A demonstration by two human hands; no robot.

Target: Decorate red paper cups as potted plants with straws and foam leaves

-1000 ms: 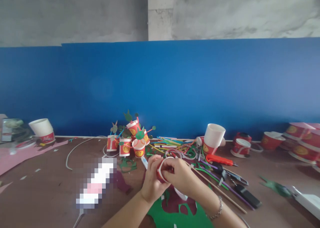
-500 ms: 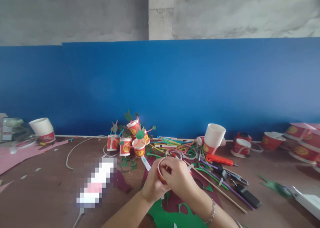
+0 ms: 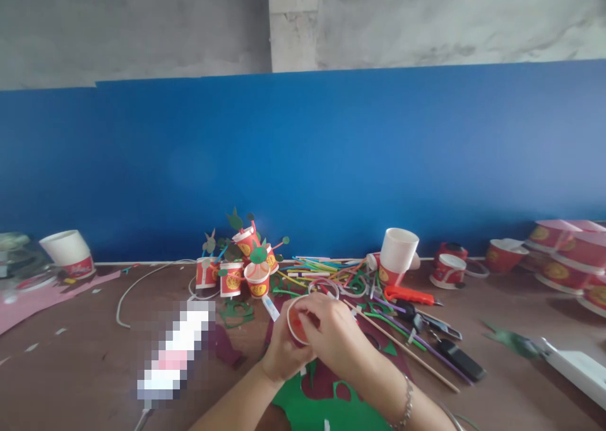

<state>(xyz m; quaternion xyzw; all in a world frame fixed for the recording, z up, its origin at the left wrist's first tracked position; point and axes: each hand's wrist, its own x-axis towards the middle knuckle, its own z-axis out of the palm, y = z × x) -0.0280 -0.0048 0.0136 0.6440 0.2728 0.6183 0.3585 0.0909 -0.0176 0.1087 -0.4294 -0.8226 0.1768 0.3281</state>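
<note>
Both my hands meet over the brown table, a little right of centre. My left hand (image 3: 278,354) is wrapped around a small red paper cup (image 3: 295,320) with a white rim, its mouth facing left and up. My right hand (image 3: 334,336) is closed over the cup's right side, fingertips at the rim. A bracelet sits on my right wrist. Below my hands lie green paper (image 3: 326,409) and dark red paper cut-outs (image 3: 326,380).
A cluster of decorated red cups (image 3: 239,264) stands behind, beside a heap of coloured straws (image 3: 322,270). A tilted white cup (image 3: 396,254), an orange cutter (image 3: 409,295), scissors, a wooden stick (image 3: 402,355) lie right. More red cups (image 3: 563,254) sit far right; a white cup (image 3: 66,253) far left.
The cup has turned in my hands so that its open mouth now shows. My hands sit slightly lower and the view has shifted a little to the right.
</note>
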